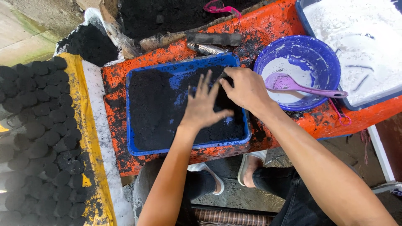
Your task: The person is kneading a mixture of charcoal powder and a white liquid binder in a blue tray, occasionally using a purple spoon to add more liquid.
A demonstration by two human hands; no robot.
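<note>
A blue rectangular tray (134, 148) filled with black powder sits on an orange, soot-stained surface (268, 25). My left hand (204, 104) hovers flat over the powder near the tray's right half, fingers spread and slightly blurred. My right hand (247, 88) is at the tray's upper right corner, fingers pinched together on a small dark lump; what it is cannot be made out.
A blue bowl (318, 50) with white powder holds a purple scoop (289, 83). A large blue tray of white powder (360, 46) lies at the upper right. Rows of black briquettes (37, 138) cover a yellow-edged board on the left. A heap of black powder (92, 42) lies behind.
</note>
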